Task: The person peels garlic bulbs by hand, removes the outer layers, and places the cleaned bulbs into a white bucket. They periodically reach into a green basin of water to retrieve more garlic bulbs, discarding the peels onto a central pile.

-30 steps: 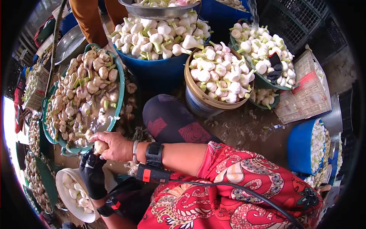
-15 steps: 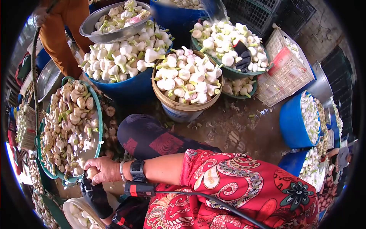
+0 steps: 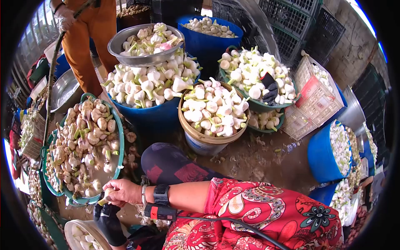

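Note:
My right hand (image 3: 123, 192), bare, with a dark watch and a pale bangle at the wrist, is closed on a garlic bulb (image 3: 109, 192) beside the near rim of a green basket (image 3: 121, 139). The bulb's greenish stem points down toward my left hand (image 3: 107, 213). That hand wears a black glove and sits just below, its fingers curled; what they hold, if anything, is hidden. Unpeeled garlic heads (image 3: 85, 137) with brownish skins fill most of the basket. Under my left hand stands a white bucket (image 3: 71, 225) with paler bulbs inside.
Ahead are a beige bucket (image 3: 198, 143) and a blue tub (image 3: 146, 118) of white garlic; a metal bowl (image 3: 143, 61) rests on the tub's heap. A black glove (image 3: 270, 88) lies on another garlic heap. A person in orange trousers (image 3: 85, 50) stands at far left.
My right hand has drawn the garlic bulb from the basket's near edge to just above my gloved left hand. The view has tilted up, so the surroundings sit lower and further right.

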`<state>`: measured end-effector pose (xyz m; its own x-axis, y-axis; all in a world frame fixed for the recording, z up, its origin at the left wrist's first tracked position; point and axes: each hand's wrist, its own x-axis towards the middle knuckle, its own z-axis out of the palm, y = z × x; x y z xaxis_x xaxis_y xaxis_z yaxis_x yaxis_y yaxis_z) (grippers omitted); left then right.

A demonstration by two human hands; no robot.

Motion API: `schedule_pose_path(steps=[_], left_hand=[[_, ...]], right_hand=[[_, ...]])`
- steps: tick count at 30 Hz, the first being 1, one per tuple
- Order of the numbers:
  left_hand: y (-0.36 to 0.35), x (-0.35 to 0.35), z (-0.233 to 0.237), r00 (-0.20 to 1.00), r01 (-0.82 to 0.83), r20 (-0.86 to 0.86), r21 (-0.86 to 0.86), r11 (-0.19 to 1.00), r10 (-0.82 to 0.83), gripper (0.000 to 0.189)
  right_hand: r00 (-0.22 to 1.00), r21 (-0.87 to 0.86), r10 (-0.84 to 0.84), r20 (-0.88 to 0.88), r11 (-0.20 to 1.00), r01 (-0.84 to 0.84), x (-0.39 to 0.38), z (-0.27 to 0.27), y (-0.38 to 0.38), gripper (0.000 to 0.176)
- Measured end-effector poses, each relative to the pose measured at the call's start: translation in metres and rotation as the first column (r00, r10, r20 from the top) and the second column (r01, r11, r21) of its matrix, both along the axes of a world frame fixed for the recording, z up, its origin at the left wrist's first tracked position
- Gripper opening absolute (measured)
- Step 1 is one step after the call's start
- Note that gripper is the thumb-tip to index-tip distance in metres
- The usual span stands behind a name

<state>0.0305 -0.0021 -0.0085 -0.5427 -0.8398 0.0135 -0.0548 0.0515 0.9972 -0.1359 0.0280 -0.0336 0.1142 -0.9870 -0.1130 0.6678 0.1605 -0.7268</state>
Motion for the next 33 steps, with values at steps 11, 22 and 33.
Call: schedule_pose_path(steps=[11, 22, 33], left_hand=[[0.008, 0.021, -0.002, 0.99, -0.058, 0.087, -0.491, 0.869, 0.115, 0.011], [0.042, 0.006, 0.058, 0.975, -0.078, 0.161, -0.392, 0.917, 0.152, 0.013], [0.031, 0.002, 0.034, 0.918, -0.097, 0.251, -0.609, 0.787, 0.307, 0.016]], right_hand=[[0.969, -0.165, 0.141, -0.2, 0.971, -0.176, -0.002, 0.003, -0.003, 0.043], [0.919, 0.3, 0.174, -0.354, 0.952, -0.064, 0.005, 0.054, 0.027, 0.035], [0.953, 0.109, 0.171, -0.251, 0.983, -0.148, -0.004, 0.028, 0.025, 0.053]])
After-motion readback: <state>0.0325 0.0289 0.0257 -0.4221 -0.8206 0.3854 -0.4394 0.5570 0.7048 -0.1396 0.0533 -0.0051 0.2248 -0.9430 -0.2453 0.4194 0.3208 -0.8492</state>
